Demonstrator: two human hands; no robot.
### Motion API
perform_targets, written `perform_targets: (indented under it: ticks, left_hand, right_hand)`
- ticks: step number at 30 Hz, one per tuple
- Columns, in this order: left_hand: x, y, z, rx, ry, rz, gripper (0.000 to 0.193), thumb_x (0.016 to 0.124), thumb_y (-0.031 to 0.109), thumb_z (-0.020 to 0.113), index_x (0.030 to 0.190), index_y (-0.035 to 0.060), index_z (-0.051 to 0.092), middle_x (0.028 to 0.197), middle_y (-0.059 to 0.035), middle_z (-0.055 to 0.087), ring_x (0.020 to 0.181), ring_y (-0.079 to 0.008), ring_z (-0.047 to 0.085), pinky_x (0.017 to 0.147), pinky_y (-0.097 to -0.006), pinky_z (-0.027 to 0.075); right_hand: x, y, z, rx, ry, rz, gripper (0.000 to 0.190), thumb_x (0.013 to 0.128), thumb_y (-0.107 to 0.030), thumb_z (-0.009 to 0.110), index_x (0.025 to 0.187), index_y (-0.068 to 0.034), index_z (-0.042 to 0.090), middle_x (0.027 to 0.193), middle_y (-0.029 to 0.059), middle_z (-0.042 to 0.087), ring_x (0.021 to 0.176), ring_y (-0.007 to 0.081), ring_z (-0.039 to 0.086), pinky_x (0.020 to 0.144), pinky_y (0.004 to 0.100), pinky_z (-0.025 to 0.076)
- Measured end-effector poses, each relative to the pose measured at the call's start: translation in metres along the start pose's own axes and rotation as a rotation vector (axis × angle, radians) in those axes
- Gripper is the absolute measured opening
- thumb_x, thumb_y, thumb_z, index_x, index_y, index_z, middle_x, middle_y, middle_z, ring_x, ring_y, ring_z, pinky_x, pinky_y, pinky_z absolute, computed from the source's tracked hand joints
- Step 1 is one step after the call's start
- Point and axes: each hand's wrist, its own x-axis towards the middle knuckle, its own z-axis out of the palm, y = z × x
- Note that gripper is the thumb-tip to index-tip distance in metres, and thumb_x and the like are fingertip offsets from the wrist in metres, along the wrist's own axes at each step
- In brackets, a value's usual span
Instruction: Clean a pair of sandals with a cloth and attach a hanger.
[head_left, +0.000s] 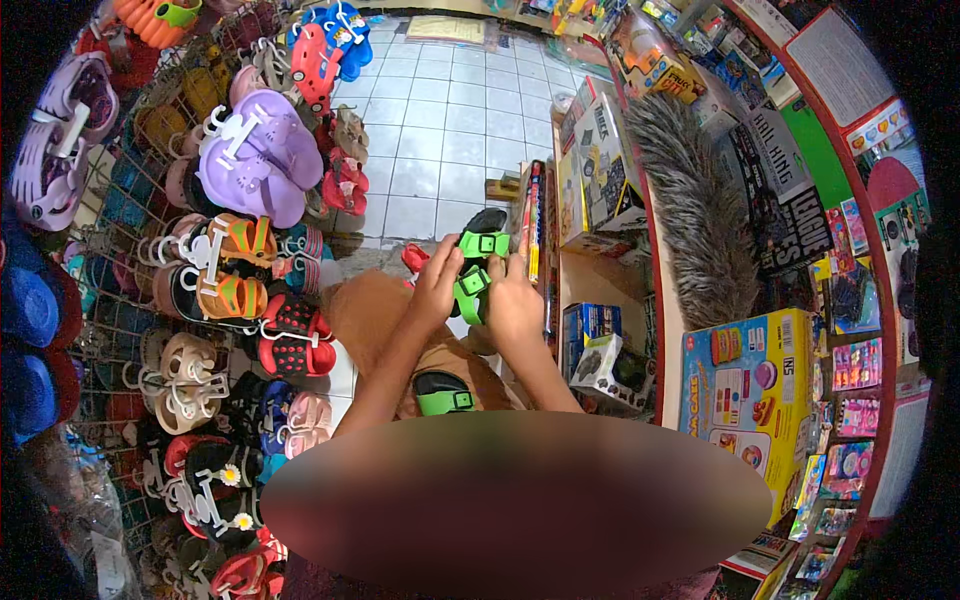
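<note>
Between my two hands is a child's sandal (486, 244) with a black sole, bright green straps and black buckles. My left hand (435, 281) grips its left side near the straps. Over its right side bends my right hand (516, 300), fingers at the upper strap and buckle. The sole's underside and part of the lower strap are hidden by the fingers. A second green-strapped sandal (444, 397) rests on my lap, its lower part covered by a blurred patch.
At left, a wire rack (112, 300) carries many children's sandals, including a lilac pair (262, 161) that juts out. Boxed toys (600, 169) fill the shelf at right, beside a grey feather duster (694, 210). White floor tiles (427, 112) stretch ahead.
</note>
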Motion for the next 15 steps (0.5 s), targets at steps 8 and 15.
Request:
perform_targets:
  ticks: [8, 15]
  left_hand:
    - [-0.004, -0.005, -0.006, -0.126, 0.082, -0.010, 0.031, 0.092, 0.024, 0.034, 0.107, -0.0001, 0.046, 0.088, -0.0057, 0.051, 0.082, -0.0127, 0.046, 0.075, -0.0248, 0.037]
    - [-0.002, -0.033, -0.007, -0.233, 0.023, -0.097, 0.038, 0.093, 0.025, 0.034, 0.115, -0.0038, 0.043, 0.109, -0.0097, 0.051, 0.102, -0.0154, 0.045, 0.089, -0.0255, 0.032]
  right_hand:
    - [0.004, 0.018, -0.040, 0.229, -0.161, -0.276, 0.050, 0.068, 0.000, 0.050, 0.116, -0.014, 0.051, 0.094, 0.0140, 0.049, 0.079, 0.0347, 0.054, 0.070, 0.0411, 0.045]
    - [0.020, 0.063, -0.032, 0.690, -0.313, -0.482, 0.032, 0.070, 0.003, 0.050, 0.099, -0.005, 0.059, 0.084, 0.0117, 0.049, 0.078, 0.0270, 0.054, 0.068, 0.0323, 0.042]
